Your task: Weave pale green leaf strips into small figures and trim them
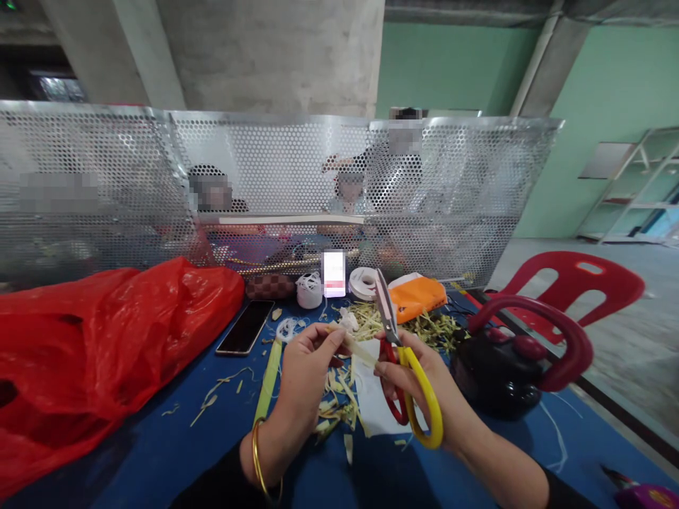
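Note:
My left hand [312, 360], with a gold bangle at the wrist, pinches one end of a pale, flat plant strip [366, 352]. The strip's other end lies between the fingertips of my right hand [419, 371]. That same hand also holds scissors [390, 322] with one red and one yellow handle, their blades pointing up and looking closed. Below the hands lie pale plant scraps [339, 403] and a white paper sheet [371, 399]. A longer yellow-green strip [269, 382] rests left of my left wrist.
A red plastic bag [117, 353] covers the table's left side. A phone [246, 328], a white string roll [309, 290], a tape roll [363, 283] and an orange packet [419, 297] lie farther back. A black kettle [496, 371] stands right, near a red chair [578, 283]. People sit behind a perforated metal screen [276, 162].

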The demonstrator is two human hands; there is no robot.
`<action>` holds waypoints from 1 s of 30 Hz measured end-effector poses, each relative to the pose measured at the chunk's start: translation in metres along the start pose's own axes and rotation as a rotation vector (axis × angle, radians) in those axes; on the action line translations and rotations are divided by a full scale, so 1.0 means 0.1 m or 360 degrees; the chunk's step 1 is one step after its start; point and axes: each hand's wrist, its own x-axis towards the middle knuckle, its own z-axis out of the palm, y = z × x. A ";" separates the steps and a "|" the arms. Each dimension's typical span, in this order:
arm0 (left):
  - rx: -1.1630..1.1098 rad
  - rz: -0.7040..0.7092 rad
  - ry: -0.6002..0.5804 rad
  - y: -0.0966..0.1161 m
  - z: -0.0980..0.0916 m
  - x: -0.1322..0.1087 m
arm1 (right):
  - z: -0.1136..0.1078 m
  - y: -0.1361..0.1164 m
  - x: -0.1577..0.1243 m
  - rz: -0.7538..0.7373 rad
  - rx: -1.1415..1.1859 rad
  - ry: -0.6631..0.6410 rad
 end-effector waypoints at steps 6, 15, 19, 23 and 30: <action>0.0749 0.0791 0.0083 0.03 -0.08 0.00 | -0.06 -0.10 0.00 -0.0061 -0.0053 -0.0049; 0.0560 0.0043 -0.0925 -0.01 -0.05 -0.02 | -0.08 -0.10 0.01 -0.0073 -0.0135 -0.0248; 0.0465 -0.0066 -0.0874 0.01 -0.05 0.01 | -0.11 -0.07 0.05 -0.0092 -0.0159 -0.0225; 0.0487 -0.0110 -0.0912 0.03 -0.06 0.01 | -0.10 -0.05 0.07 -0.0028 -0.0195 -0.0252; 0.0412 -0.0230 -0.0815 -0.01 -0.03 0.00 | -0.10 -0.06 0.07 -0.0028 -0.0183 -0.0225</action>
